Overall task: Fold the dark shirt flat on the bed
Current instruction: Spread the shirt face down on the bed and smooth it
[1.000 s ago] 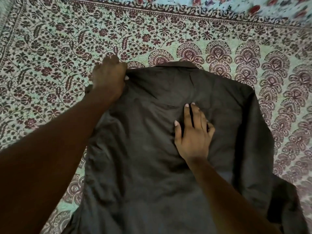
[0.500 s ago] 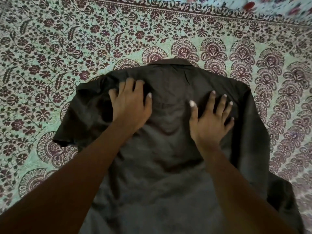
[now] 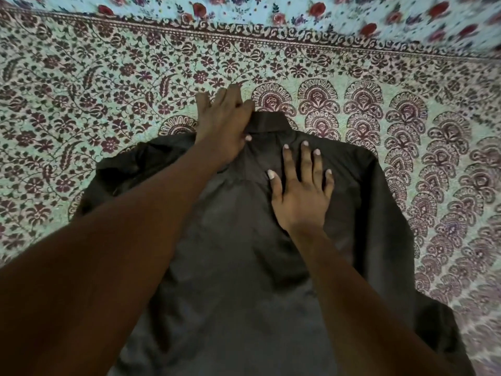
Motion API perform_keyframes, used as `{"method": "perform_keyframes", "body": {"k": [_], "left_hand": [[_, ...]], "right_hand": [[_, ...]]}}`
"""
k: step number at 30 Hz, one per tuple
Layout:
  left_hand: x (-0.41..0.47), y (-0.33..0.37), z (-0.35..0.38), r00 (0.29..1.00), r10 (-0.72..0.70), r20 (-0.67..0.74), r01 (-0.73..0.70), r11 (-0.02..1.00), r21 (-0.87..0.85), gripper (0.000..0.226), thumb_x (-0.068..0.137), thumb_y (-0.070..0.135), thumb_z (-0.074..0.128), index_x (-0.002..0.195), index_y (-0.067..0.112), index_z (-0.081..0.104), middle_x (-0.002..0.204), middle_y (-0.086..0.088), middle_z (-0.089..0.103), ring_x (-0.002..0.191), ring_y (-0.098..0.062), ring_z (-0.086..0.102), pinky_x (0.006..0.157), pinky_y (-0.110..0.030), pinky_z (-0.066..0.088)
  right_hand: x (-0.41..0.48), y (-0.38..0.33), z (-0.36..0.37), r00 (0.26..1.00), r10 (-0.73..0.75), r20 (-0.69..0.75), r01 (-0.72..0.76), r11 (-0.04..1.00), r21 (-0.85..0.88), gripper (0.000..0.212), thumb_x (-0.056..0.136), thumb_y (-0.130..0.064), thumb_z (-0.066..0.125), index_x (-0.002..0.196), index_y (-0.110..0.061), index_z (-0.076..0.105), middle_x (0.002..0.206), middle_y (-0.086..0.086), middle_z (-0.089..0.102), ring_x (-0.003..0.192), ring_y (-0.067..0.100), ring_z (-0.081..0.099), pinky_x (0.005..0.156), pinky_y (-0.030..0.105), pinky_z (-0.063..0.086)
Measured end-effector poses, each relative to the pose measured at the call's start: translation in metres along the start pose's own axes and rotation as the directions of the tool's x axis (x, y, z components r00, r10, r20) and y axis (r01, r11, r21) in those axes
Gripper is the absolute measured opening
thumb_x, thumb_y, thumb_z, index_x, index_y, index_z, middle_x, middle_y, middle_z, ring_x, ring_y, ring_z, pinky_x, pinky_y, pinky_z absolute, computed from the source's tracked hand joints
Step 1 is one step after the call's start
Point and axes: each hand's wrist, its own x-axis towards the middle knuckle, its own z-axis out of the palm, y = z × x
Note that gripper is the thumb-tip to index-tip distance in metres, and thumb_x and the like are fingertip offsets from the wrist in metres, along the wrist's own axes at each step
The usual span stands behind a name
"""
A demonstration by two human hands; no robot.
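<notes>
Shirt — dark, soft, light, likely limp — spread back-up on middle of bed; left hand laid at collar, fingers straight, together; right hand flat on upper back, fingers apart. Best gripped at shoulders.

We see bed filling view, spread with printed cover: pale green ground, maroon vines and flowers over left and far parts. Maroon fan motifs run in rows from middle toward right edge. Narrow patterned border band marks cover's far edge. Beyond it we note light blue cloth with red and purple flowers, blurred. Light dim, even.
</notes>
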Motion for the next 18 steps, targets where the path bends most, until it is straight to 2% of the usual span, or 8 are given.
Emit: {"method": "perform_keyframes", "body": {"k": [3,5,7,10,14,15,16,18], "left_hand": [[-0.033,0.013,0.012,0.981,-0.046,-0.188,0.060,0.996,0.069,0.068,0.083,0.010,0.071,0.146,0.014,0.045,0.146,-0.021,0.043,0.125,-0.043,0.047,0.103,-0.058,0.037],[-0.056,0.015,0.025,0.974,0.032,-0.224,-0.017,0.997,0.070,0.053,0.096,0.028,0.060,0.145,0.013,0.047,0.141,-0.020,0.050,0.119,-0.040,0.052,0.098,-0.051,0.041],[-0.081,0.004,0.040,0.986,0.105,-0.132,-0.098,0.994,0.056,0.054,0.104,0.049,0.042,0.147,0.017,0.050,0.147,-0.012,0.052,0.126,-0.036,0.053,0.101,-0.048,0.040],[-0.104,-0.021,0.057,0.996,0.083,-0.042,-0.081,0.996,0.043,0.068,0.103,0.065,0.028,0.162,0.031,0.032,0.172,0.002,0.027,0.155,-0.026,0.032,0.120,-0.054,0.028],[-0.103,-0.024,0.063,0.999,-0.022,0.031,0.024,0.995,-0.095,0.077,0.099,0.072,0.022,0.166,0.037,0.014,0.177,0.010,0.004,0.162,-0.018,0.010,0.123,-0.064,0.018],[-0.102,-0.023,0.064,0.999,-0.032,0.044,0.037,0.992,-0.120,0.079,0.097,0.074,0.022,0.166,0.038,0.012,0.177,0.010,0.002,0.163,-0.017,0.008,0.123,-0.065,0.017],[-0.101,-0.023,0.064,0.998,-0.037,0.055,0.044,0.990,-0.133,0.081,0.095,0.076,0.021,0.166,0.039,0.012,0.177,0.011,0.000,0.163,-0.017,0.006,0.122,-0.065,0.017],[-0.100,-0.025,0.064,0.996,-0.043,0.077,0.053,0.990,-0.130,0.085,0.090,0.082,0.021,0.165,0.043,0.010,0.176,0.012,-0.002,0.163,-0.018,0.004,0.123,-0.064,0.016]], "right_hand": [[0.000,-0.001,-0.001,1.000,-0.013,0.017,0.012,1.000,0.028,0.065,0.105,-0.065,0.026,0.163,-0.036,0.027,0.174,0.002,0.017,0.160,0.028,0.015,0.124,0.056,0.018],[0.001,0.004,-0.004,0.998,-0.033,0.060,0.031,0.999,0.030,0.067,0.102,-0.069,0.026,0.163,-0.039,0.025,0.174,-0.001,0.014,0.161,0.027,0.014,0.124,0.058,0.018],[0.004,0.016,-0.011,0.992,-0.028,0.123,0.026,0.999,0.023,0.069,0.098,-0.078,0.026,0.161,-0.050,0.018,0.175,-0.008,0.007,0.161,0.023,0.008,0.124,0.060,0.013],[0.010,0.047,-0.024,0.976,0.095,0.195,-0.105,0.994,0.041,0.073,0.093,-0.085,0.027,0.158,-0.059,0.006,0.175,-0.011,-0.002,0.162,0.020,-0.002,0.124,0.060,0.008],[0.026,0.051,-0.034,0.928,0.314,0.201,-0.328,0.944,0.037,0.082,0.097,-0.079,0.024,0.166,-0.035,0.012,0.175,0.005,-0.001,0.161,0.030,-0.007,0.127,0.060,0.008],[0.024,0.039,-0.035,0.951,0.277,0.138,-0.283,0.959,0.022,0.083,0.099,-0.075,0.025,0.166,-0.027,0.018,0.175,0.010,0.002,0.161,0.035,-0.004,0.127,0.061,0.006],[0.019,0.026,-0.035,0.984,0.150,0.093,-0.153,0.988,0.019,0.082,0.100,-0.071,0.027,0.165,-0.022,0.022,0.174,0.012,0.006,0.161,0.036,0.000,0.128,0.061,0.005],[0.000,0.010,-0.028,0.964,-0.235,0.126,0.235,0.972,0.017,0.076,0.101,-0.069,0.029,0.165,-0.030,0.021,0.175,0.005,0.007,0.161,0.030,0.007,0.127,0.060,0.009]]}}
